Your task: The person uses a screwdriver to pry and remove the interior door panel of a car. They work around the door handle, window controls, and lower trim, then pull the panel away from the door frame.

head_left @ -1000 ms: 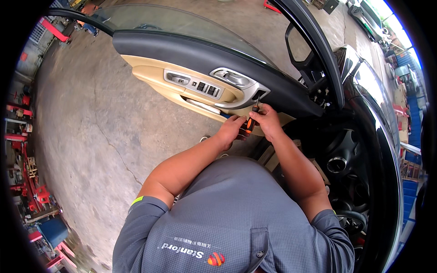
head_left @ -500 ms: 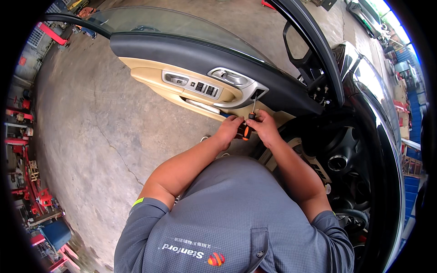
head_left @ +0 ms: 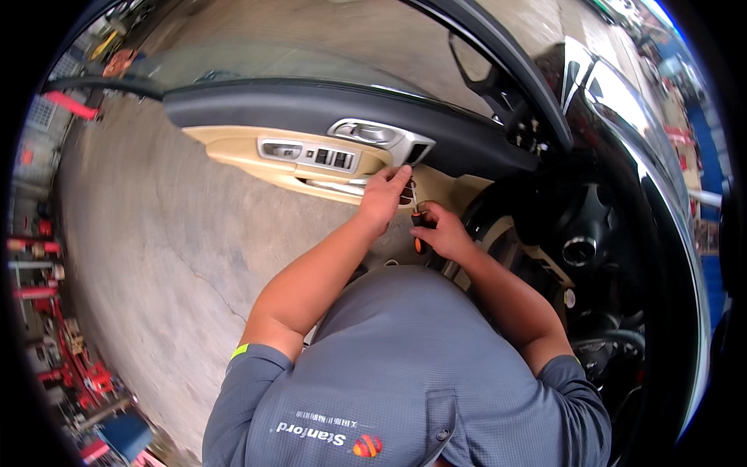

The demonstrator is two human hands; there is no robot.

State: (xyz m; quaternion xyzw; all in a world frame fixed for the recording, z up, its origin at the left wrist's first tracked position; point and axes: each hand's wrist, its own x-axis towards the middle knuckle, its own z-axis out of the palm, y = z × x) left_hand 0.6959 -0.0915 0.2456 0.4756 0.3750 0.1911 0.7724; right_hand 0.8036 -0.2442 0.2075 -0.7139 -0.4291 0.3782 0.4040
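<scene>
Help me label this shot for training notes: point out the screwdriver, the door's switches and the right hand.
Screwdriver [head_left: 419, 220]: head view, on the handle's black part.
Switches [head_left: 340, 160]: head view, on the black buttons.
Right hand [head_left: 449, 234]: head view, on its back.

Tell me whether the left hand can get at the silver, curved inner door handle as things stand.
Probably yes: the left hand is just below the door handle in the picture, and nothing visible blocks the way; the black-and-orange screwdriver is in the right hand, off to the right.

left grip [head_left: 383, 196] forward, right grip [head_left: 443, 232] curled
</scene>
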